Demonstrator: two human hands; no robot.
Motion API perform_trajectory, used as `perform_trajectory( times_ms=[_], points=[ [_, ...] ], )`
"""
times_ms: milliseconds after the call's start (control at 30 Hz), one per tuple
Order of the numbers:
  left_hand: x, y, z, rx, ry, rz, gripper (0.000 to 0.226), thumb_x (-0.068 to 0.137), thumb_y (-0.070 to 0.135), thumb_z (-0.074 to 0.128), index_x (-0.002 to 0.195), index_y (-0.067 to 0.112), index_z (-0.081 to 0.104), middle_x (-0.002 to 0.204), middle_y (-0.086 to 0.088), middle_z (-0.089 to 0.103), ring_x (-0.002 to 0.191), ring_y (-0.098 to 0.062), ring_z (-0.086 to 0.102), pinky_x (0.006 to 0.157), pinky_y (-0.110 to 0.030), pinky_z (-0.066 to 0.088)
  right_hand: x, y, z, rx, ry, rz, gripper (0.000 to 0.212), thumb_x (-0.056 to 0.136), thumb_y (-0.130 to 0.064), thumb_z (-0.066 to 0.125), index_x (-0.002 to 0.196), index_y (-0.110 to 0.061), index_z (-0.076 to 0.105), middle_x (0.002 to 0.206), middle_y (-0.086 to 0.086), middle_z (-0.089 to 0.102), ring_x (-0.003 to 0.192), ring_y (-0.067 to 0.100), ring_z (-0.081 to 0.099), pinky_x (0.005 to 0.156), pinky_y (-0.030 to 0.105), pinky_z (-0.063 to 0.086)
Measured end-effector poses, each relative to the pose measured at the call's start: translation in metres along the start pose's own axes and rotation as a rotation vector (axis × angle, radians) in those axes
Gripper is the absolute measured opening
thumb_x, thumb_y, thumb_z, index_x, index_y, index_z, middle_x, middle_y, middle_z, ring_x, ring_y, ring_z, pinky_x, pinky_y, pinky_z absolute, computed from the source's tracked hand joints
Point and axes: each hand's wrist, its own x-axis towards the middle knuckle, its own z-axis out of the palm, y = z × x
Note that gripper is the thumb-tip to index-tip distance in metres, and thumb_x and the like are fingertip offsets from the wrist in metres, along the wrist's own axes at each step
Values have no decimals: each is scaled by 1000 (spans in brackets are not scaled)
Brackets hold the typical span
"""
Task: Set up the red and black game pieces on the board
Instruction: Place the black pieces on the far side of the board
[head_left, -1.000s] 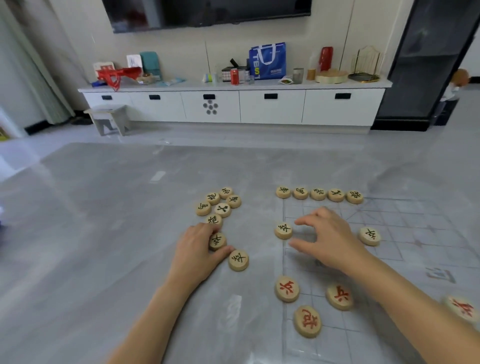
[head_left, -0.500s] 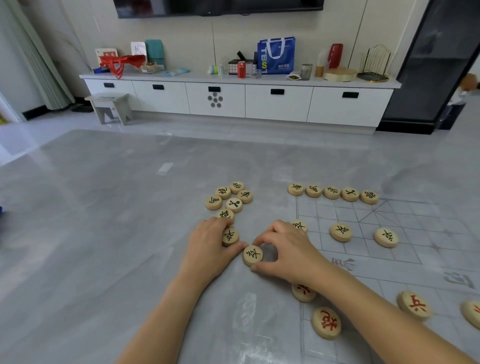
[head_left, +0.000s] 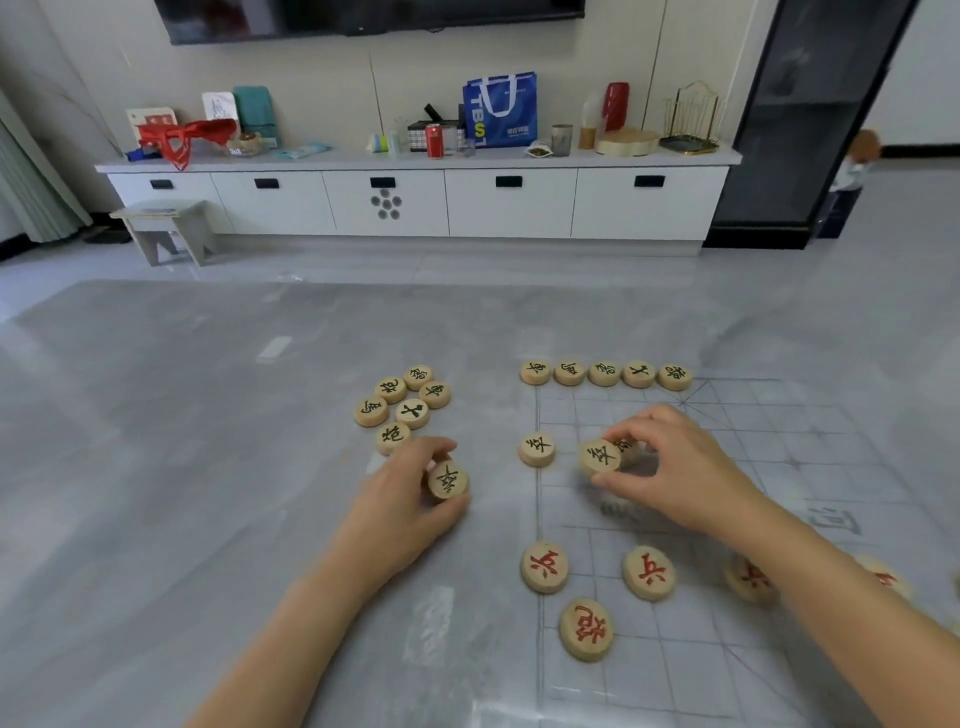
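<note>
Head cam: left hand (head_left: 400, 512) pinches a black piece (head_left: 448, 480) on the table (head_left: 156, 467), just left of the board (head_left: 727, 675). Right hand (head_left: 675, 467) pinches a second black piece (head_left: 600, 457) over the board, toward the table's right edge.

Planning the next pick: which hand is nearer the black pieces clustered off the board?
Left. The left hand, gripping one black piece, is right beside the cluster; the right hand is off over the board.
</note>
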Motion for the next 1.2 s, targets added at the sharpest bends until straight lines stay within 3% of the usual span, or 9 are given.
perform_trajectory(
  times_ms=[133, 300, 433, 633, 767, 1000, 1200],
  points=[
    [5, 39, 25, -30, -78, 77, 54, 79, 34, 71, 126, 33, 45, 111, 20, 50, 95, 2, 51, 85, -22, 44, -13, 34, -23, 35, 67, 82, 39, 69, -51, 74, 104, -37, 62, 107, -15, 47, 97, 6, 46, 87, 29, 41],
    [17, 87, 47, -28, -79, 155, 54, 80, 38, 70, 127, 33, 45, 111, 19, 52, 102, -1, 49, 89, -22, 41, -36, 84, -57, 57, 167, 202, 34, 68, -48, 76, 97, -39, 60, 98, -18, 45, 93, 8, 48, 86, 30, 41],
    [35, 117, 67, -15, -78, 217, 56, 78, 41, 71, 128, 29, 48, 104, 23, 50, 99, -1, 49, 86, -21, 40, -54, 122, -79, 60, 205, 301, 29, 70, -45, 76, 94, -37, 61, 102, -10, 49, 95, 12, 49, 82, 30, 40],
    [61, 168, 109, -55, -99, 212, 53, 78, 42, 71, 125, 28, 49, 102, 20, 52, 93, -3, 51, 77, -19, 37, -65, 159, -94, 75, 254, 384, 27, 73, -45, 74, 95, -36, 60, 105, -6, 49, 94, 12, 48, 80, 29, 38],
    [76, 192, 137, -59, -130, 191, 49, 80, 40, 70, 123, 26, 50, 108, 14, 55, 98, -11, 57, 81, -25, 43, -61, 176, -96, 60, 230, 415, 29, 71, -48, 74, 94, -35, 60, 104, -7, 48, 100, 13, 50, 84, 31, 41],
    [93, 224, 174, 28, -140, 177, 44, 80, 42, 67, 119, 26, 54, 116, 11, 62, 107, -14, 57, 93, -38, 43, -52, 192, -98, 64, 243, 430, 27, 74, -46, 73, 93, -33, 58, 104, -4, 48, 95, 14, 50, 77, 28, 38],
    [96, 234, 196, 48, -185, 172, 44, 82, 42, 66, 120, 26, 52, 120, 11, 61, 107, -15, 57, 95, -39, 41, -58, 209, -96, 94, 267, 458, 31, 73, -47, 73, 96, -29, 65, 105, 0, 56, 92, 14, 56, 71, 26, 40]
  ],
)
